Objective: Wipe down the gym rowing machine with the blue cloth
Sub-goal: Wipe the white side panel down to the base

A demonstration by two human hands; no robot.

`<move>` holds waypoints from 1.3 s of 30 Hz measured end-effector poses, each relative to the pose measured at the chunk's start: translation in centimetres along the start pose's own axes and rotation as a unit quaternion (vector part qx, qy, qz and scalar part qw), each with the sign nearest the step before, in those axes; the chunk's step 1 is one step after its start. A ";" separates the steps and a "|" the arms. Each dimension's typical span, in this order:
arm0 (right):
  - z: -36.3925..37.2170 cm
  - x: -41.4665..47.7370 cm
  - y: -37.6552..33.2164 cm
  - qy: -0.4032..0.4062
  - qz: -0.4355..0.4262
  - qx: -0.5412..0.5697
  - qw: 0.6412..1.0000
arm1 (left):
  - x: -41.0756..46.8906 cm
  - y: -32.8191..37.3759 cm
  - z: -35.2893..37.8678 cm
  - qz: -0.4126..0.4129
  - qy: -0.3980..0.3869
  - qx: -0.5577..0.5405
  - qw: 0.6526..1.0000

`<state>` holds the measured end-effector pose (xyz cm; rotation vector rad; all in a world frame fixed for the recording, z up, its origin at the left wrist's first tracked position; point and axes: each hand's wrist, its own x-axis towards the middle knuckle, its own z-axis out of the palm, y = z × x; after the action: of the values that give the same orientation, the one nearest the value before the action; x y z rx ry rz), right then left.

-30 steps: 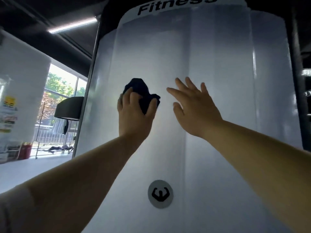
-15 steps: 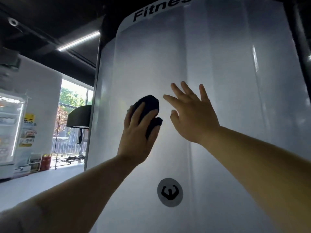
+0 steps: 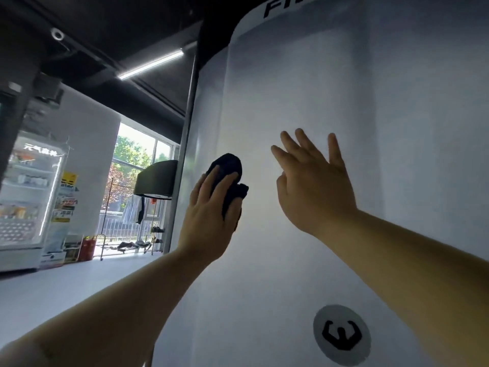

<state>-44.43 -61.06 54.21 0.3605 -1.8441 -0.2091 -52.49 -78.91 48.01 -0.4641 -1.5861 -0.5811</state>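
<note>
Head view: one wide shot, looking up along two bare forearms at a tall white machine cover.
Fridge (image 3: 26, 202): a glass-door cooler at the far left, lit inside. Its shelves hold rows of bottles and packets, too blurred to name.
Rack (image 3: 127, 245): a low wire rack by the window, with dark bundles lying on it. I cannot tell what they are.
Canister (image 3: 86, 249): red, standing on the floor between fridge and rack.
Cloth (image 3: 230, 168): bunched up and so dark it reads nearly black. It is pressed against the panel's left part, and its upper lump shows above the fingertips.
Left hand (image 3: 209, 215): the fingers are curled over the cloth, holding it to the panel.
Right hand (image 3: 315, 186): the fingers are straight and spread, the palm faces the panel, and it holds nothing. It is near the cloth on its right, not touching it. Whether the palm meets the surface, I cannot tell.
Panel (image 3: 291, 88): glossy white and gently curved, with faint vertical seams.
Lettering (image 3: 285, 6): black, cut off by the top edge.
Badge (image 3: 341, 335): a round grey disc with a black emblem, low on the panel under the right forearm.
Ceiling: dark, with one bright light strip (image 3: 150, 63) and a small dome (image 3: 57, 34).
Window (image 3: 137, 160): tall, with green trees outside.
Pad (image 3: 156, 178): black, raised on a stand before the window.
Floor (image 3: 66, 282): pale and smooth.
</note>
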 end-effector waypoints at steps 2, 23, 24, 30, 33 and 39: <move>0.6 1.1 -1.0 -0.009 -0.018 -0.009 1.000 | 2.0 -2.3 0.6 -0.138 0.009 -0.039 0.990; 3.3 2.2 -3.5 0.006 -0.009 -0.148 0.989 | 10.1 -6.2 1.1 -0.197 0.043 -0.175 0.964; 3.6 2.0 -3.9 0.004 -0.004 -0.150 0.989 | 8.2 -6.7 1.3 -0.179 0.048 -0.174 0.967; 6.2 1.6 -7.0 0.003 -0.020 -0.179 0.984 | 0.5 -10.1 0.8 -0.206 0.016 -0.154 0.966; 6.4 1.7 -7.0 0.016 -0.020 -0.190 0.981 | 4.5 -9.7 0.6 -0.209 0.007 -0.166 0.964; 6.5 1.6 -7.1 0.016 -0.013 -0.185 0.983 | -0.2 -9.1 1.7 -0.217 0.036 -0.193 0.956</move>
<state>-50.07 -68.55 51.44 0.1281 -1.7246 -0.5516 -59.37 -85.05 46.88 -0.3748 -1.5124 -1.2456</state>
